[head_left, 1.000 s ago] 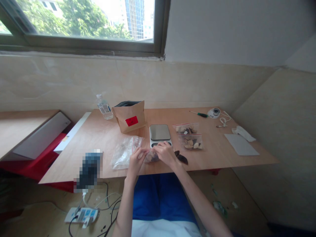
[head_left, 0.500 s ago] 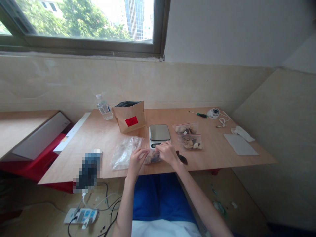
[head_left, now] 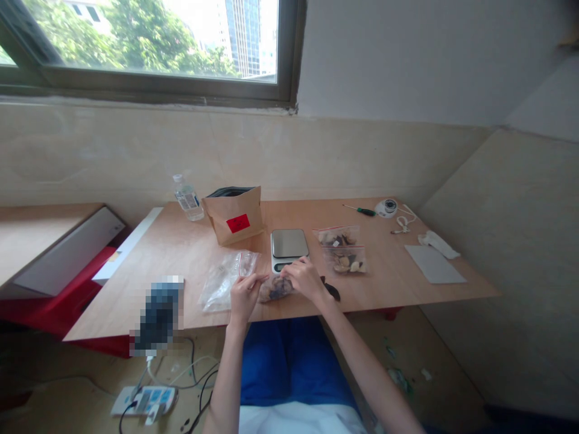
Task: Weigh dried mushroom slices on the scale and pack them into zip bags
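Observation:
Near the table's front edge, a clear zip bag [head_left: 275,289] of dark dried pieces lies between my hands. My left hand [head_left: 244,294] pinches its upper left corner. My right hand [head_left: 304,278] has its fingers closed on the bag's top edge farther right and covers part of it. Just behind the bag stands a digital scale [head_left: 290,243] with a bare metal plate; my right fingers partly overlap its display end. Loose dark dried pieces [head_left: 332,292] lie beside my right wrist. To the left, flat clear plastic bags [head_left: 226,283] rest on the table.
A brown paper pouch [head_left: 235,226] with a red label stands open behind, next to a water bottle [head_left: 188,200]. Two filled zip bags [head_left: 344,260] lie right of the scale. Farther right are a screwdriver [head_left: 365,211], a small camera [head_left: 386,208] and white paper [head_left: 435,264].
My left hand has shifted slightly left along the bag's top edge, and the gap between my hands is a little wider. The whole view has moved slightly.

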### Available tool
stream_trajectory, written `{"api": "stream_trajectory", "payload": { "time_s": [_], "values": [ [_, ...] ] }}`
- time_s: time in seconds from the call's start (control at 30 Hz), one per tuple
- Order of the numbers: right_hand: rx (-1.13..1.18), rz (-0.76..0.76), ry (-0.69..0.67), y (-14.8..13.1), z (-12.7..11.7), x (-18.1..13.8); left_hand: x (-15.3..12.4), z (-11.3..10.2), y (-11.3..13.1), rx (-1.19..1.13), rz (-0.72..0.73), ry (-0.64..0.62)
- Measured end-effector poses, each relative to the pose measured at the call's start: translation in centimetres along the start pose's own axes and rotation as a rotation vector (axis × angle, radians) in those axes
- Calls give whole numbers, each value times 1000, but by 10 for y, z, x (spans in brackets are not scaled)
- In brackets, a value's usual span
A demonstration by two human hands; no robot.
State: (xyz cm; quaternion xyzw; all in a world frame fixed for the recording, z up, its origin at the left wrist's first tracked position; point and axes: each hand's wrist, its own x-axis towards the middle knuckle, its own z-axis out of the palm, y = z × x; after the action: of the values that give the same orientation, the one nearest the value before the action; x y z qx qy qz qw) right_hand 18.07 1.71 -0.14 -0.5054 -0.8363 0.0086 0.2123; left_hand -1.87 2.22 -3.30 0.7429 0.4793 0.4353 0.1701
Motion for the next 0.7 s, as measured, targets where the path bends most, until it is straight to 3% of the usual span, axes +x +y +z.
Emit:
{"api": "stream_trajectory", "payload": {
  "time_s": [0.23,0.43,0.57,0.7],
  "values": [
    [69,-13,-10,11,-7,-7,-1,-12,-10,-72,-54,-119],
    [144,44,57,14,-3,-13,3,-15,-2,-165,-94,-176],
    [297,121,146,19,-9,-20,5,-14,6,-216,-138,-123],
    [528,287,179,28,-31,-34,9,-9,18,-271,-203,-53]
  ]
}}
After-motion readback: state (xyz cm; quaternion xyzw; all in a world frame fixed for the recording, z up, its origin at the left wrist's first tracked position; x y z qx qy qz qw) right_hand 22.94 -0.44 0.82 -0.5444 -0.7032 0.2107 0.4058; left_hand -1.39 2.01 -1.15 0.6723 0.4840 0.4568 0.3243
